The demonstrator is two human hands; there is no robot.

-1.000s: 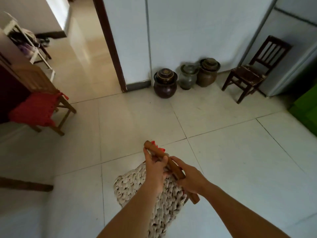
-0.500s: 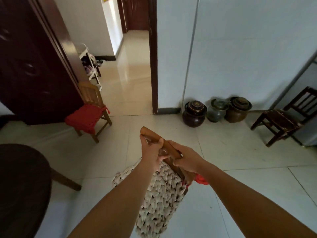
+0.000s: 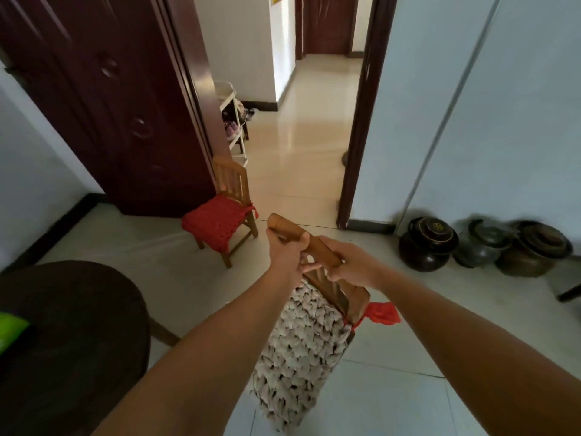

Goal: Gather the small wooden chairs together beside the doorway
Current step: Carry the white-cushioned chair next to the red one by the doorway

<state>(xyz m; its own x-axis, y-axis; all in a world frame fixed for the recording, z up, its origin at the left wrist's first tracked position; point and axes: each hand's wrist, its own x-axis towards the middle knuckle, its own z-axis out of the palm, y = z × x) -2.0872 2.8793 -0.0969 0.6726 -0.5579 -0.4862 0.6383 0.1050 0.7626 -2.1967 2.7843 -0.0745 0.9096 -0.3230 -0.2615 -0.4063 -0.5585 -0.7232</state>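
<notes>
I carry a small wooden chair with a knitted beige cushion by the top rail of its back. My left hand and my right hand both grip that rail, side by side, and the chair hangs tilted above the floor. A red tie dangles at its right side. A second small wooden chair with a red cushion stands on the floor by the left side of the doorway, against the open dark door. It is about a chair's width ahead of my hands.
Three lidded dark clay jars line the wall right of the doorway. A dark round table fills the lower left. A white shoe rack stands in the hallway beyond. A dark chair leg shows at the right edge.
The view has swung left and moved nearer the doorway. The carried chair has come closer to the red-cushioned chair. The dark slatted chair at the right has nearly left the frame.
</notes>
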